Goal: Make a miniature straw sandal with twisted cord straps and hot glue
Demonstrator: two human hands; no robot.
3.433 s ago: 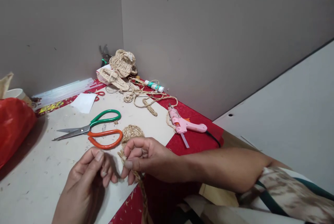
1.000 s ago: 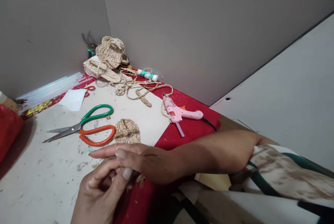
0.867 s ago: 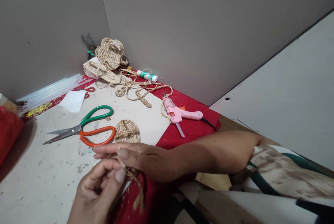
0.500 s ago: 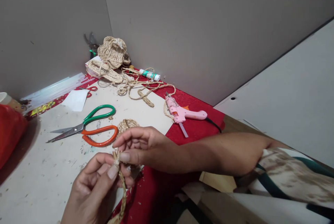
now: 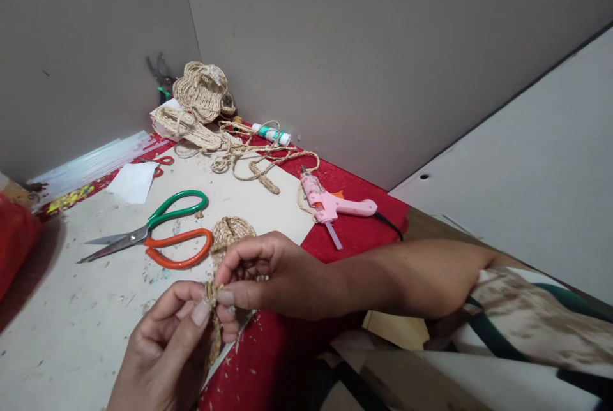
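My left hand (image 5: 170, 334) pinches a braided straw cord (image 5: 215, 337) near its end, with thumb and forefinger closed on it. The cord hangs down below the fingers. Bent over from the right, my right hand (image 5: 268, 277) pinches the cord's frayed tip between thumb and forefinger. Just behind the hands a coiled woven straw piece (image 5: 233, 229) lies on the table, partly covered by my right hand. Scissors (image 5: 146, 232) with one green and one orange handle lie spread to the left of it.
A pink glue gun (image 5: 330, 201) with a black cord rests on red cloth at the right. Behind are straw cord bundles (image 5: 189, 129), a white-and-green tube (image 5: 272, 134), pruning shears (image 5: 161, 73), clear glue sticks (image 5: 96, 157) and a paper scrap (image 5: 134, 182). A red bag (image 5: 16, 239) stands far left.
My right fingers have shifted slightly at the cord's tip, now pinching it more closely. The lower part of the cord has swung left and down. The view has shifted a little.
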